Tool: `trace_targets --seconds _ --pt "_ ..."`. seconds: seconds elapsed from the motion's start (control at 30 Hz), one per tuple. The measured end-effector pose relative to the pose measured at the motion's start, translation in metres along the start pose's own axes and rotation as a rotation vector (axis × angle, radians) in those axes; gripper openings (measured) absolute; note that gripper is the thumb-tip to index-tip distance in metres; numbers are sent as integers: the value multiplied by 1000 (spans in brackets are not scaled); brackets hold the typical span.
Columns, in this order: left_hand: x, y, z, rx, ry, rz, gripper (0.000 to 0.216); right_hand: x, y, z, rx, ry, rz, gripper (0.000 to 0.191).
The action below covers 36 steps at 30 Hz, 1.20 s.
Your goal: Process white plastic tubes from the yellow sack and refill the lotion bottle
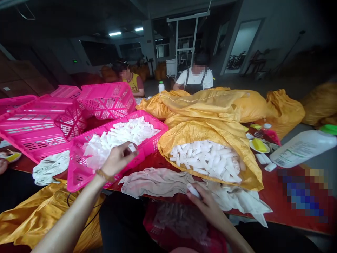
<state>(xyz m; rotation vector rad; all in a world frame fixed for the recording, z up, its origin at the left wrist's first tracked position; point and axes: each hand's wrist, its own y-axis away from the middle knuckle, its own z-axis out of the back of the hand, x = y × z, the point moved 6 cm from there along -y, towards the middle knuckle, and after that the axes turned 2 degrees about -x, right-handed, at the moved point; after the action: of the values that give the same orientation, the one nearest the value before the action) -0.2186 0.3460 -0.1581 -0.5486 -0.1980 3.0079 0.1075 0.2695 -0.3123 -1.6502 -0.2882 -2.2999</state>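
Observation:
My left hand (116, 160) is closed with a short white plastic tube (132, 147) between thumb and fingers. It hangs over the near edge of a pink basket (75, 175), which holds a heap of similar white pieces (126, 133). Lower and to the right, my right hand (207, 203) grips another white tube (193, 191) above a crumpled grey cloth (155, 182). Beyond that cloth lies an open yellow woven sack (165, 135), its mouth towards me, full of white tubes (202, 158). A dim pink basket (181, 225) with white pieces is below the table edge.
Pink baskets (44, 119) lie tipped at the left. Filled yellow sacks (210, 102) cover the table's back. At the right are a white bottle with a green cap (302, 146), a yellow sponge (259, 144) and loose tubes (265, 161). Two people (196, 77) sit opposite.

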Motion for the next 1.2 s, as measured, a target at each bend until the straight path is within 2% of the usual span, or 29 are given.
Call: trace_targets --seconds 0.1,0.17,0.27,0.37,0.47,0.53,0.6,0.7,0.77,0.87,0.93,1.03,1.07,1.13,1.2 --pt "-51 49 -37 -49 358 -39 33 26 -6 -19 29 -80 54 24" --pt "-78 72 -63 -44 466 -55 27 38 -7 -27 51 -128 67 21" --pt "-103 92 -91 -32 543 -89 21 45 -3 -29 80 -187 74 20" --pt "-115 103 -108 16 566 -133 18 40 5 -28 73 -179 78 20" --pt "-119 112 -126 108 575 -123 18 34 12 -30 -28 6 142 17" --pt "-119 118 -138 135 584 -106 25 33 15 -32 -98 158 195 18" --pt "-118 122 -149 161 601 -108 39 34 16 -35 -86 180 208 19" --pt "-108 123 -154 205 670 -64 47 34 16 -34 45 -13 130 18" --pt "-98 117 -143 155 699 -53 35 34 16 -31 127 -143 71 21" --pt "-100 108 -126 109 669 -183 13 34 17 -35 225 -229 48 27" --pt "-107 107 -124 147 647 -233 19 32 17 -38 180 -149 77 26" --pt "-110 110 -129 117 645 -123 25 29 16 -32 -57 118 144 26" --pt "-110 112 -132 97 658 -76 26 28 17 -31 -90 141 150 27" --pt "-109 117 -138 71 717 -48 26 23 18 -34 17 -12 104 27" --pt "-110 121 -142 79 785 -125 24 17 22 -42 258 -297 -20 31"
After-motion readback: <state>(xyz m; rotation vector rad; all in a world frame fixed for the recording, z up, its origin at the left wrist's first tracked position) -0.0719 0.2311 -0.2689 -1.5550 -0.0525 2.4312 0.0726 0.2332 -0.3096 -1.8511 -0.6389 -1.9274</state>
